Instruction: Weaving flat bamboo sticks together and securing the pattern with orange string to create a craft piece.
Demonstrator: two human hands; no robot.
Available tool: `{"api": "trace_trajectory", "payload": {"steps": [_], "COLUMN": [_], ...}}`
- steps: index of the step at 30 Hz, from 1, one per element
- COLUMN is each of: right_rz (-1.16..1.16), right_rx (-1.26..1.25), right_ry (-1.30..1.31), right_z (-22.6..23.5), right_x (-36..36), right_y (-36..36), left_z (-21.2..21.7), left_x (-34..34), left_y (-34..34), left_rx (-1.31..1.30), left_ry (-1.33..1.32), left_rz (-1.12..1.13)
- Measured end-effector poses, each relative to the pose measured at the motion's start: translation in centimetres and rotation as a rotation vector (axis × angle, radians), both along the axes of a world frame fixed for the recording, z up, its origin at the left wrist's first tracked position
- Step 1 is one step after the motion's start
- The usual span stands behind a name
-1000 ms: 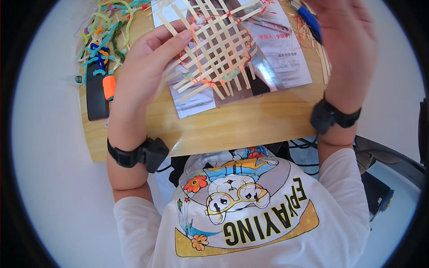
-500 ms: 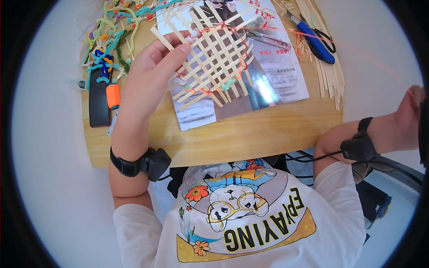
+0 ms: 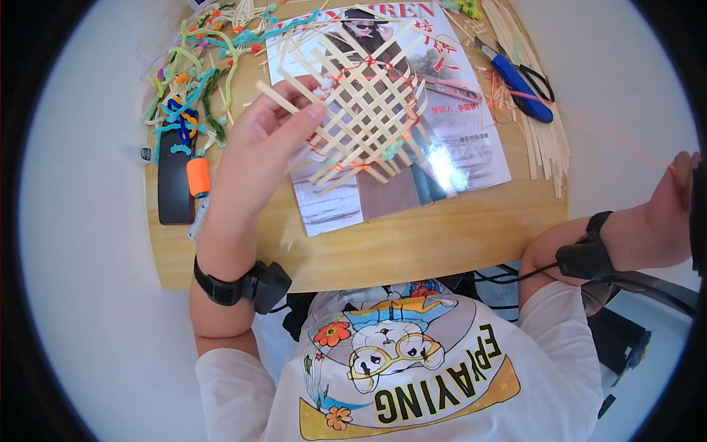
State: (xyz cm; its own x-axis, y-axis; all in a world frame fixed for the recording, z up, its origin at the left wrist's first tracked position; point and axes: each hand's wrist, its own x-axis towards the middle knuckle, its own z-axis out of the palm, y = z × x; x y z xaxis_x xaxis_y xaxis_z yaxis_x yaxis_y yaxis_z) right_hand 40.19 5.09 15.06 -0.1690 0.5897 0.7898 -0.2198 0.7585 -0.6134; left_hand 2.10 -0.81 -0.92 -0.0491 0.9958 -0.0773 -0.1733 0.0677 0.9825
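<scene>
My left hand [image 3: 269,136] pinches the left rim of an openwork piece [image 3: 372,110] woven from pale bamboo strips, held over a magazine [image 3: 471,158]. Red thread winds round the weave's edge, and tufts of white and green fuzz stick to it. Far to the right, my right hand [image 3: 674,195] is raised off the table with its fingers closed. A thin red thread [image 3: 604,130] runs from it back toward the weave. Part of this hand is cut off by the dark rim of the picture, so any needle there is hidden.
Blue-handled pliers [image 3: 519,85] and long bamboo strips [image 3: 541,140] lie at the right. Small scissors [image 3: 453,90] rest on the magazine. At the left are tangled coloured pipe cleaners [image 3: 195,81], a dark bar [image 3: 175,195] and an orange thread spool [image 3: 198,177].
The whole view has shifted, so the table and arms sit slightly lower. My left hand still grips the weave. My right hand stays out at the right with the thread stretched out.
</scene>
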Motion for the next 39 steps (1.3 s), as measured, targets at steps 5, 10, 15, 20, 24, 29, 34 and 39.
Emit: {"api": "trace_trajectory", "payload": {"steps": [5,10,15,20,24,29,34,39], "right_rz": [-0.184,-0.202,-0.299,-0.013,-0.039,-0.047,-0.042,-0.036], "right_rx": [0.034,0.031,-0.126,-0.113,-0.158,-0.270,-0.309,-0.288], "right_ry": [-0.085,-0.387,-0.413,-0.618,-0.707,-0.630,-0.678,-0.733], "right_z": [-0.8,-2.5,-7.0,-8.5,-8.9,-9.9,-10.1,-10.8], "right_x": [-2.5,-7.1,-11.8,-14.5,-15.3,-15.7,-15.8,-15.9], "right_y": [1.3,0.8,-1.8,-1.6,-1.5,-1.7,-1.6,-1.1], "left_z": [0.0,0.1,0.2,0.5,0.6,0.5,0.3,0.2], "left_x": [-0.2,0.0,0.1,0.5,1.2,1.7,2.1,2.5], "left_y": [-0.1,-0.1,-0.3,-0.6,-0.8,-1.1,-1.2,-1.4], "left_rx": [-0.047,-0.041,-0.002,-0.078,-0.052,-0.055,-0.042,-0.014], "left_ry": [0.059,0.031,-0.006,0.000,-0.069,-0.044,-0.108,-0.100], "left_rz": [-0.026,-0.048,0.000,-0.001,-0.042,-0.008,-0.023,-0.008]}}
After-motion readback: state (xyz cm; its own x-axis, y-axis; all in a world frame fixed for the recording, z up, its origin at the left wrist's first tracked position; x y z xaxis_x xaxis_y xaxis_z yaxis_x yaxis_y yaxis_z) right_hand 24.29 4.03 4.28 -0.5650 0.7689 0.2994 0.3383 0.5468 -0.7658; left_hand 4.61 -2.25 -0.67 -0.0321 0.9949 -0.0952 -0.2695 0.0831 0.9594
